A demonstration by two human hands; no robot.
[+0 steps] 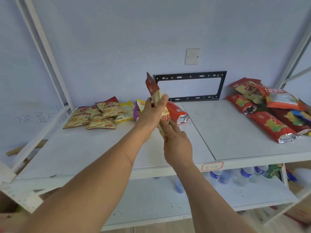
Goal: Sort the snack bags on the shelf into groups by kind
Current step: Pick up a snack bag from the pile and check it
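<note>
**Tan-and-red bag held up over the shelf**

Tan foil with a dark red top: that is the snack bag (157,105) both hands have lifted above the white shelf (94,148), standing nearly upright and edge-on. The left hand (154,111) wraps its upper half, fingers (164,100) curled round it. The right hand (176,143) pinches the lower end from below. At the shelf's back left lies a group of matching tan bags (94,115), with a yellow bag (124,111) just beside them. A red bag (177,113) lies behind the hands. Far right, a mixed heap of red bags (269,108) is piled up. Water bottles (235,175) stand on the lower shelf.
</note>
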